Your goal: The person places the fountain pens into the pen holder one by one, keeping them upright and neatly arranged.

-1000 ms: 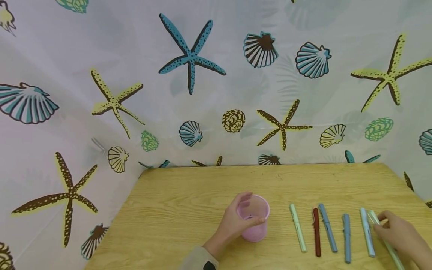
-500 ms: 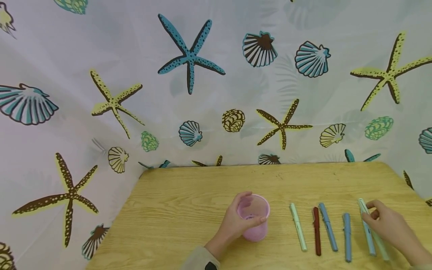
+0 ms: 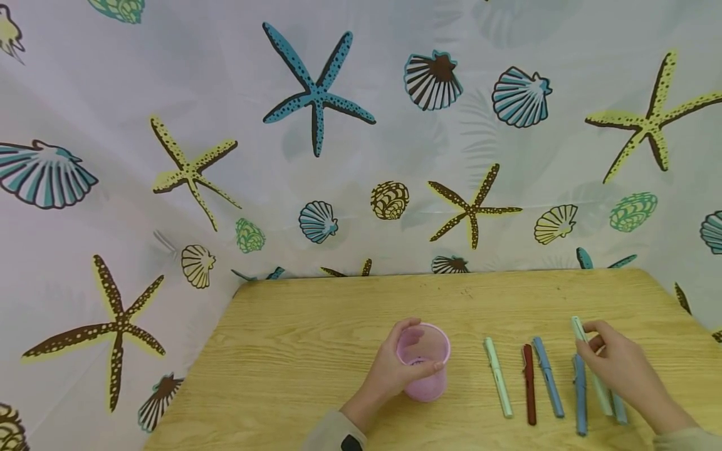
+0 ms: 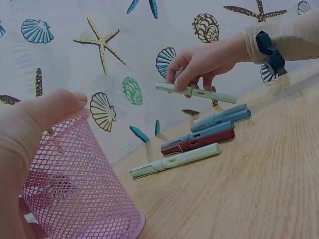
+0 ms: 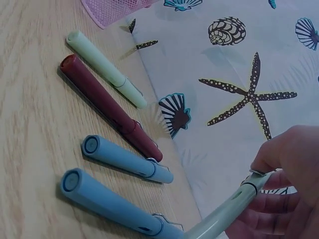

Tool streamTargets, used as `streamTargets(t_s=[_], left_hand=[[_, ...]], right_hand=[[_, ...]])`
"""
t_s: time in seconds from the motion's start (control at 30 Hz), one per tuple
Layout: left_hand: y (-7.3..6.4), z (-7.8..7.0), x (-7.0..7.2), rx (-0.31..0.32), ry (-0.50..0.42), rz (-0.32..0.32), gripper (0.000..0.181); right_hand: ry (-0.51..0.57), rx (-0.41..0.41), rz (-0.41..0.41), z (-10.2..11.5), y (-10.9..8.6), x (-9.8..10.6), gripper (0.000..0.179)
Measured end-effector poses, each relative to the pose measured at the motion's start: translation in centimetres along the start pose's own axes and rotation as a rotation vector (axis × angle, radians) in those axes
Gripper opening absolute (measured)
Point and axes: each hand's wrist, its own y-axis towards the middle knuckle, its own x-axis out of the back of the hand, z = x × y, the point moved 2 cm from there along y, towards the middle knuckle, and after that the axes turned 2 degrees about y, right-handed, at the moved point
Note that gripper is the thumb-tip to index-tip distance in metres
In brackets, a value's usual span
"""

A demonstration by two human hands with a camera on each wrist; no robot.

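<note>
In the head view my left hand point(image 3: 389, 371) grips a pink mesh pen cup point(image 3: 430, 387) on the table, thumb and fingers around its rim. My right hand point(image 3: 619, 362) pinches a pale green pen point(image 4: 215, 94) near its capped end. This pen is raised above the table, as the left wrist view shows. Below it lie a blue pen point(image 3: 581, 396) and a light blue pen point(image 3: 620, 410), the latter partly hidden by the hand. Further left are another blue pen point(image 3: 548, 377), a dark red pen point(image 3: 529, 384) and a second pale green pen point(image 3: 499, 378).
The wooden table point(image 3: 293, 351) reaches back to a white curtain point(image 3: 361, 138) printed with starfish and shells. Pens lie in a loose row right of the cup, their clips toward the back.
My right hand has lifted the pale green pen from the right end of the row and carried it left over the light blue pen. The left hand and cup stay put.
</note>
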Motion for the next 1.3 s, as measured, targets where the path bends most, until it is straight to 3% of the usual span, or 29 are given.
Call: streamTargets(t_s=[0.2,0.67,0.9,1.0,1.2,1.3], left_hand=[[-0.4,-1.2,0.2,-0.005,0.018,0.001,0.075],[-0.5,-1.1,0.2,0.007,0.012,-0.01,0.077],[-0.5,-1.2,0.1,-0.003,0.019,-0.013,0.077],[-0.3,-0.6,0.1,-0.016,0.015,-0.015,0.077],[0.5,2.1,-0.1,-0.015,0.033,-0.031,0.078],[0.6,2.5,-0.1,-0.012,0.05,-0.043,0.078]], right_hand=[[0.029,0.037,-0.047,1.1,0.3,-0.5,0.046],[0.095,0.192,-0.247,4.0,0.8,-1.2,0.032],[0.141,0.226,-0.289,5.2,0.7,-2.0,0.03],[0.163,0.255,-0.311,5.6,0.8,-2.4,0.028],[0.227,0.315,-0.373,6.7,1.0,-3.1,0.027],[0.274,0.332,-0.402,7.2,1.1,-3.3,0.027]])
